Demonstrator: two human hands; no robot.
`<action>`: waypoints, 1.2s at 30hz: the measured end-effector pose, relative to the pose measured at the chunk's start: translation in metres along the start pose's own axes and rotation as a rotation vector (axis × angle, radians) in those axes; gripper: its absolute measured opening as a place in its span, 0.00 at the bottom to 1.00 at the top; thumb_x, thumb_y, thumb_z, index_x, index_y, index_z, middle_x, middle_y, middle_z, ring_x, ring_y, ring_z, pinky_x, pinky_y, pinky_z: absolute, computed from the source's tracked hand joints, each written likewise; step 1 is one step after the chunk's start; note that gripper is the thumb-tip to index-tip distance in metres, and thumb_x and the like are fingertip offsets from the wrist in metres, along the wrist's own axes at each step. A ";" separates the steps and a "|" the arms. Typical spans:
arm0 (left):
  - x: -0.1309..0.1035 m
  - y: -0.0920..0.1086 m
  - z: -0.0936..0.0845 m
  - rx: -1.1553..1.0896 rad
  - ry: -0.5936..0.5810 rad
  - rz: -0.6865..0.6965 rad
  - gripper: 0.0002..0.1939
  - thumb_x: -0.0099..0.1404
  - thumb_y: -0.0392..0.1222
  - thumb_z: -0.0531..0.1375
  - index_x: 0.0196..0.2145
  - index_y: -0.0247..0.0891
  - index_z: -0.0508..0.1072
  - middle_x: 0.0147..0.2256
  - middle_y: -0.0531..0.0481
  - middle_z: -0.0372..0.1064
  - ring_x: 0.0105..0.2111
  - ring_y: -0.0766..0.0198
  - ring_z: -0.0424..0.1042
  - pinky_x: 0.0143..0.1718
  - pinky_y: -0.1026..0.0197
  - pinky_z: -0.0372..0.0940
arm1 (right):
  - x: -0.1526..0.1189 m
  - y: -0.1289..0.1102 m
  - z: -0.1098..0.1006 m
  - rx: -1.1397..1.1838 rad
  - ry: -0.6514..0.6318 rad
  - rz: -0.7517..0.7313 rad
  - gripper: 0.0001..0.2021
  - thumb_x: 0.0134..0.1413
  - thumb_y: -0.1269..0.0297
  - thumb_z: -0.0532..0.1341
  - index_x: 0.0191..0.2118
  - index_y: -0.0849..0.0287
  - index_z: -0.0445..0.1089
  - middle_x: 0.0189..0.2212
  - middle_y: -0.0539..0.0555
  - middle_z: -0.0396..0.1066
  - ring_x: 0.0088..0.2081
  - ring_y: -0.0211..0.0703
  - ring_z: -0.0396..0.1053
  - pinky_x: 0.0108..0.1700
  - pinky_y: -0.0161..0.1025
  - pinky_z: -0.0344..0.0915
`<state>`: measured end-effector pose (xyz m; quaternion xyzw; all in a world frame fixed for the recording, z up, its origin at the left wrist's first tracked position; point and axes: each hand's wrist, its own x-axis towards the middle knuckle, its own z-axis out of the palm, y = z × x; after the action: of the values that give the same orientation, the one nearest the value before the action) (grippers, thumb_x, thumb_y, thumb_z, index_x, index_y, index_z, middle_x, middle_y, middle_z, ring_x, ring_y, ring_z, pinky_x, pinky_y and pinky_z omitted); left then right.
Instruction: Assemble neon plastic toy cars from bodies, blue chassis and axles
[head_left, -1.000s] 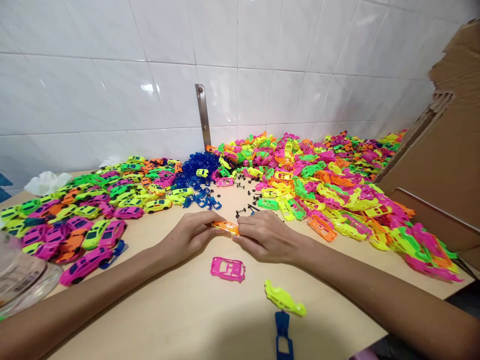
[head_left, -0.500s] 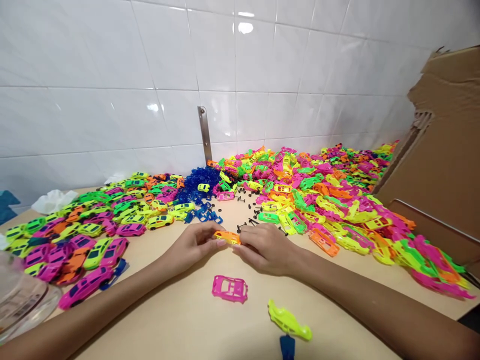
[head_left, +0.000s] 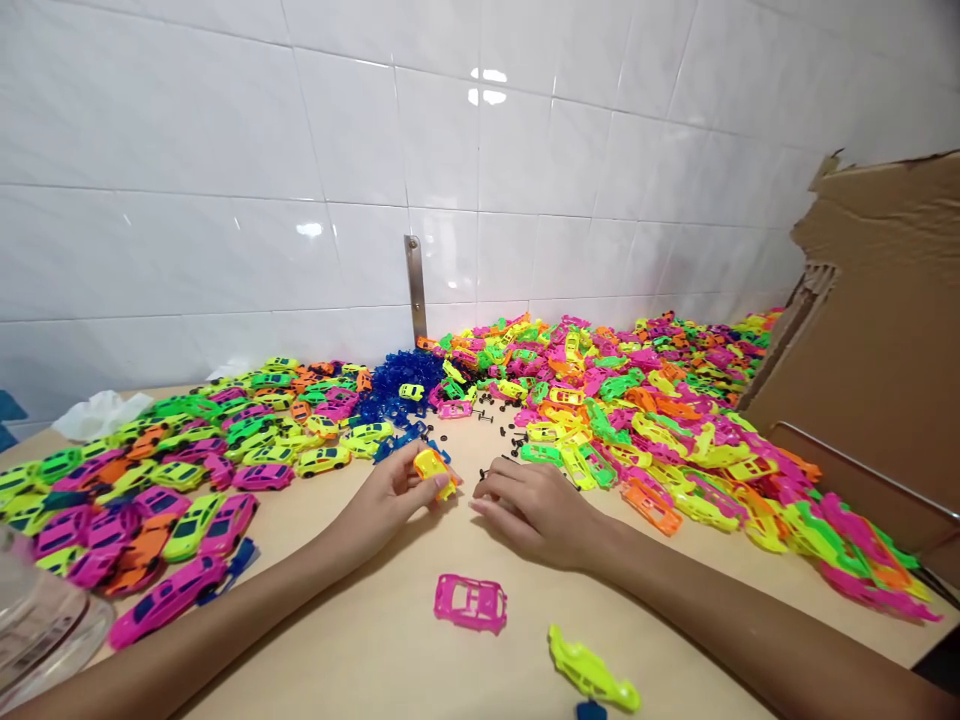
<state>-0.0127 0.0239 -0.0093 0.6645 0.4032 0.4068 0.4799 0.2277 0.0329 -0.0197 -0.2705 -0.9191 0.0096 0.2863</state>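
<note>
My left hand [head_left: 401, 490] is closed around an orange and yellow toy car [head_left: 433, 474], pinching it between thumb and fingers just above the table. My right hand [head_left: 529, 500] rests to the right of it, apart from the car, with its fingers curled downward. A black wheel axle [head_left: 484, 475] shows at its fingertips; whether the fingers hold anything is hidden. Nearer to me lie a pink car body shell [head_left: 471, 602] and a yellow-green car shell [head_left: 592, 668], tipped on its side. A dark blue piece [head_left: 591, 710] pokes in at the bottom edge.
Finished-looking toy cars [head_left: 262, 430] crowd the left. Blue plastic parts [head_left: 397, 385] are heaped at the back middle, beside loose black axles [head_left: 517, 437]. A large pile of coloured car shells [head_left: 637, 400] covers the right, by a cardboard box [head_left: 885, 320]. A clear container [head_left: 52, 620] stands at left.
My hands have come apart. The left hand has tilted the orange and yellow car up and away from the right hand, which stays low on the table. The view has shifted slightly.
</note>
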 end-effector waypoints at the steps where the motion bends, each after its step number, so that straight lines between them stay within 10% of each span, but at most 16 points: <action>1: 0.001 -0.002 0.000 -0.035 -0.005 -0.005 0.16 0.69 0.54 0.62 0.41 0.37 0.69 0.39 0.46 0.77 0.36 0.61 0.76 0.39 0.59 0.71 | 0.001 0.001 -0.001 0.014 0.034 0.019 0.10 0.71 0.61 0.54 0.43 0.58 0.72 0.37 0.53 0.72 0.33 0.39 0.68 0.35 0.38 0.56; 8: 0.003 -0.005 0.000 -0.104 -0.021 -0.007 0.18 0.70 0.56 0.58 0.42 0.36 0.68 0.33 0.48 0.74 0.28 0.66 0.73 0.32 0.62 0.68 | 0.019 0.037 -0.006 0.099 0.254 0.333 0.09 0.70 0.62 0.55 0.46 0.56 0.71 0.38 0.51 0.70 0.30 0.38 0.65 0.35 0.37 0.59; 19: 0.002 -0.005 0.003 -0.113 -0.004 -0.026 0.18 0.69 0.57 0.59 0.38 0.38 0.65 0.32 0.49 0.71 0.29 0.65 0.70 0.33 0.61 0.65 | 0.072 0.100 0.010 -0.168 -0.052 0.466 0.10 0.65 0.61 0.59 0.47 0.58 0.73 0.46 0.57 0.71 0.44 0.48 0.70 0.35 0.37 0.55; 36: -0.002 -0.003 0.002 0.146 0.052 0.021 0.21 0.61 0.57 0.68 0.34 0.38 0.66 0.25 0.59 0.57 0.26 0.70 0.55 0.26 0.65 0.49 | 0.028 0.038 -0.007 0.093 0.123 0.252 0.07 0.63 0.58 0.64 0.39 0.56 0.74 0.32 0.51 0.74 0.27 0.37 0.66 0.32 0.36 0.60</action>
<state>-0.0121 0.0222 -0.0127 0.6912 0.4373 0.3984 0.4151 0.2302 0.0783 -0.0060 -0.3702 -0.8572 0.0715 0.3508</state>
